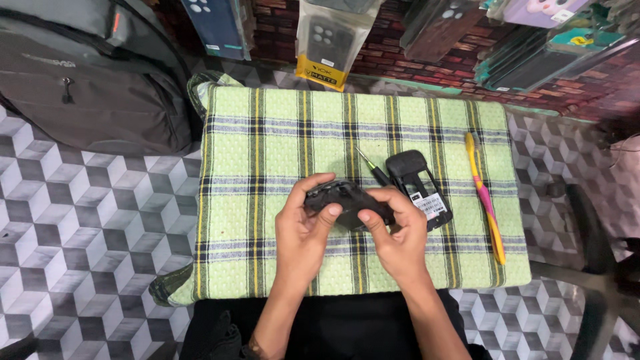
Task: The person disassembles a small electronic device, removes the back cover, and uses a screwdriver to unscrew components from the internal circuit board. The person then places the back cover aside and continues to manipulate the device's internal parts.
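Note:
Both my hands hold a small black phone housing part [348, 200] above a green plaid cloth [267, 140]. My left hand [303, 230] grips its left end, thumb on top. Its right end is pinched by my right hand [399, 233], thumb pressed on the surface. Just beyond my right hand lies the opened black phone body [419, 187] with a white label showing. A thin screwdriver [372, 168] lies between it and the held part, its handle partly hidden behind my fingers.
A yellow and pink toothbrush [485, 197] lies on the cloth's right side. A grey backpack [87, 73] sits at the back left on the cube-patterned surface [87, 227]. Packaged phone cases [327, 40] hang along the back wall.

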